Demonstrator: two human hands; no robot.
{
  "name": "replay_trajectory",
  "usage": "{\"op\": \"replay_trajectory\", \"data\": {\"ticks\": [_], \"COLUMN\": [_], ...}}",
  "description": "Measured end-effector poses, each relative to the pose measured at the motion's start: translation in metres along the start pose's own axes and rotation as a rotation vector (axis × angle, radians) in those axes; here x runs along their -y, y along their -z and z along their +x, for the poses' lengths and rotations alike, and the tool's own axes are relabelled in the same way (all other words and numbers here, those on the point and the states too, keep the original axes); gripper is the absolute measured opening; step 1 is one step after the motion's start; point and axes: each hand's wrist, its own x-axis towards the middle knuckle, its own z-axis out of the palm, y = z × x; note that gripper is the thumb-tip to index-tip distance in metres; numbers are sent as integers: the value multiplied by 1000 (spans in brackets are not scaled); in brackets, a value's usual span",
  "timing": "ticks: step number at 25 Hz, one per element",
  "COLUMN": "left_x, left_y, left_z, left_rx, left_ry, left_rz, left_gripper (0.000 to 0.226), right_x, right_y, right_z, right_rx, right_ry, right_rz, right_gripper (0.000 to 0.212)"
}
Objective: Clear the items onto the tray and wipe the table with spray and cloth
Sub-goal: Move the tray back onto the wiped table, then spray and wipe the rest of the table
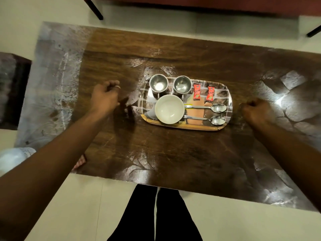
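A printed tray (224,87) lies on the glossy brown table (156,150), right of its middle. On the tray stand two steel cups (158,83) (182,85), a white bowl (169,109), two red sachets (197,92) (210,93) and two steel spoons (208,107) (206,119). My left hand (104,97) hovers left of the tray with fingers curled, holding nothing. My right hand (257,113) is just right of the tray, blurred, fingers curled and empty. No spray bottle or cloth is clearly in view.
A pale, blurry object (13,157) sits off the table's near left corner, beside something pinkish (80,161) at the edge. Dark furniture legs (95,9) stand beyond the far edge. A dark seat (12,87) is at left. My legs (156,214) stand before the near edge.
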Motion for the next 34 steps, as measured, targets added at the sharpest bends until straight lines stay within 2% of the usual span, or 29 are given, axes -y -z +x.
{"op": "replay_trajectory", "data": {"ticks": [2,5,8,11,17,19,21,23,26,28,30,32,34], "left_x": [-13,-35,-48,-50,4,45,89,130,178,204,228,244,250], "left_y": [35,93,158,228,367,414,452,470,471,464,450,431,410], "left_z": [-27,-75,-119,-148,-134,-119,-103,-91,-79,-68,-58,-45,-39], "left_rx": [23,14,-5,-43,-318,-479,-535,-422,-135,48,232,328,312], "left_ry": [-27,-77,-100,-114,-199,-131,-22,35,4,-72,-234,-342,-377], "left_rz": [21,67,38,15,25,-14,-39,-6,97,170,256,249,138], "left_gripper": [17,24,25,22,24,41,54,66,87,94,109,118,107], "right_x": [22,64,102,137,175,184,196,203,206,202,191,180,166], "right_y": [13,19,10,-11,-97,-136,-178,-218,-271,-302,-327,-347,-362], "right_z": [-31,-94,-159,-229,-336,-361,-384,-402,-424,-426,-422,-410,-402], "right_rx": [8,67,134,233,454,518,542,573,662,723,747,729,693], "right_ry": [125,344,584,735,979,1019,1042,1075,1081,1071,1080,1111,1094], "right_rz": [-53,-100,-117,-111,-207,-288,-363,-417,-568,-670,-843,-1027,-1097], "right_gripper": [19,31,33,36,52,57,60,59,69,79,91,102,105]}}
